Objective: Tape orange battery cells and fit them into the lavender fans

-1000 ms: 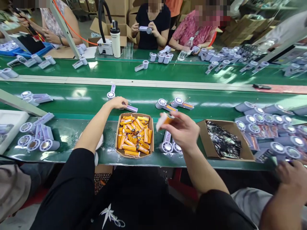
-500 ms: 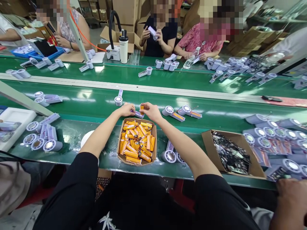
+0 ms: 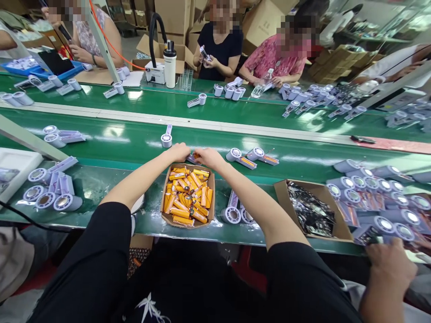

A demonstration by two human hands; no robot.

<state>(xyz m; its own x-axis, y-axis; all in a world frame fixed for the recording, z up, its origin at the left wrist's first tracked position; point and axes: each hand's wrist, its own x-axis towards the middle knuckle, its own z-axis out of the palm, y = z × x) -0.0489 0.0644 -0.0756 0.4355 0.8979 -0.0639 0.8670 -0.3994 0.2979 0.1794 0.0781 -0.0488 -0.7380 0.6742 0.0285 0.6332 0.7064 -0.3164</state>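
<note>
Fingers of the left hand: bent and close together, holding the left end of a pale lilac housing at the centre of the frame.
Fingers of the right hand: curled down over the housing's right end, touching an orange cell; the knuckles hide the tips, so how tightly they close on it cannot be told.
Cell carton: just below both hands, heaped with orange cells.
Green belt: runs across mid-frame; one housing stands near the left hand, two with orange strips lie right of the right hand.
Near ledge: grouped housings at the left, a carton of dark pieces at the right.
Lower right: a co-worker's hand near more housings.
Room: across the belt, people in a dark top and a pink patterned top; cardboard boxes at top centre.
</note>
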